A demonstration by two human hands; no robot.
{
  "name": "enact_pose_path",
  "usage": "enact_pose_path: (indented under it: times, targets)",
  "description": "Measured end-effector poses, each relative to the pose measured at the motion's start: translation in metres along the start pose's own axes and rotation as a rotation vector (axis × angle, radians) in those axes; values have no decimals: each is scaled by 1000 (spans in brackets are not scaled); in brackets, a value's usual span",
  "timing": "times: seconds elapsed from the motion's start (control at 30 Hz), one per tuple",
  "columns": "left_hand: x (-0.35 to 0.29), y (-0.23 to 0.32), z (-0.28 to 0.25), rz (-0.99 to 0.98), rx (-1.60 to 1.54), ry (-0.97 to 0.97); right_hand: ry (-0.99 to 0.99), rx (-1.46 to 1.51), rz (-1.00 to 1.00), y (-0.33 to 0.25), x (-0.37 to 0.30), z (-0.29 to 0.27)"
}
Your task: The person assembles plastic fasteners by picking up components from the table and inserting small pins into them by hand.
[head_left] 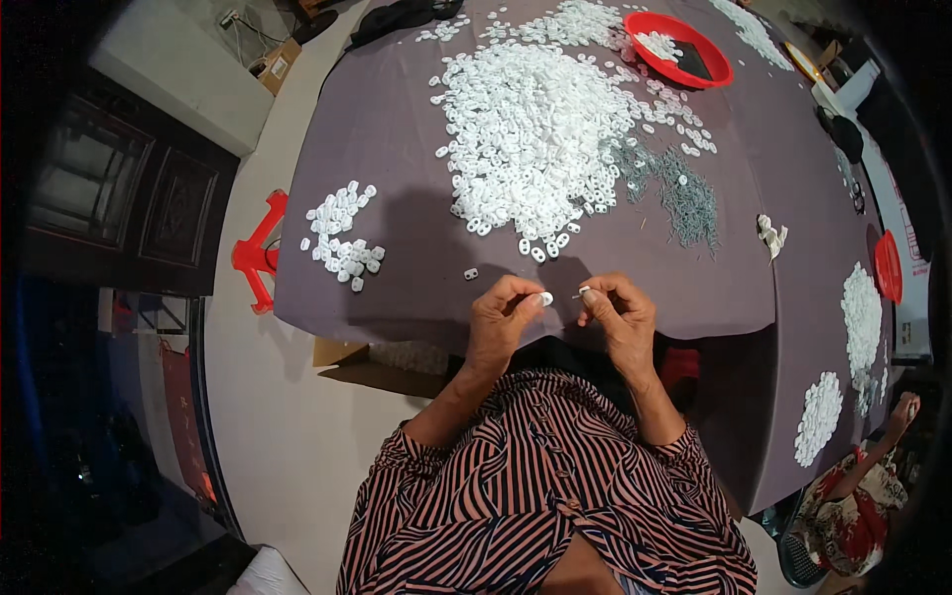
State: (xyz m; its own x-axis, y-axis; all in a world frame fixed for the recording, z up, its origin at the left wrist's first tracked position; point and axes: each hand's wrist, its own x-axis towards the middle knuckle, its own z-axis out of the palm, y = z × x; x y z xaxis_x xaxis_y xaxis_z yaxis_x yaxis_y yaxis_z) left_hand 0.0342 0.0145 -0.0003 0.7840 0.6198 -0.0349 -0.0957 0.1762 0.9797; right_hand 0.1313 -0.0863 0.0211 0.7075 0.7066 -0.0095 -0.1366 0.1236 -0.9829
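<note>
Head view, two hands below one large white-piece heap [531,134], left hand [501,319] pinching one small white oval piece [545,298], right hand [615,312] gripping one thin metal pin [579,292], one red tray [716,67] beyond the heap

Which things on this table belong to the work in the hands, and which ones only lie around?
In the work:
- left hand pinching a small white plastic piece
- right hand pinching a thin metal pin
- big heap of white plastic pieces
- grey pile of metal pins

Lying about:
- round red plastic basin
- red plastic stool
- crumpled white scrap
- dark cloth
</note>
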Motion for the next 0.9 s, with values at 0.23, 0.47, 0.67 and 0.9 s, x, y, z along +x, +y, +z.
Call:
enact_pose_path:
  times: [0.23,0.47,0.67,0.9]
  targets:
    - [-2,-5,1,-288,-432,-30,22,49,40,3,-1,10]
    - [-5,-2,4,-389,-642,-50,43,27,29,4,-4,14]
    - [-10,1,7,-326,-555,-34,10,-43,-8,7,-6,10]
    - [-13,1,13,-219,-481,-29,-4,-31,41,5,-8,12]
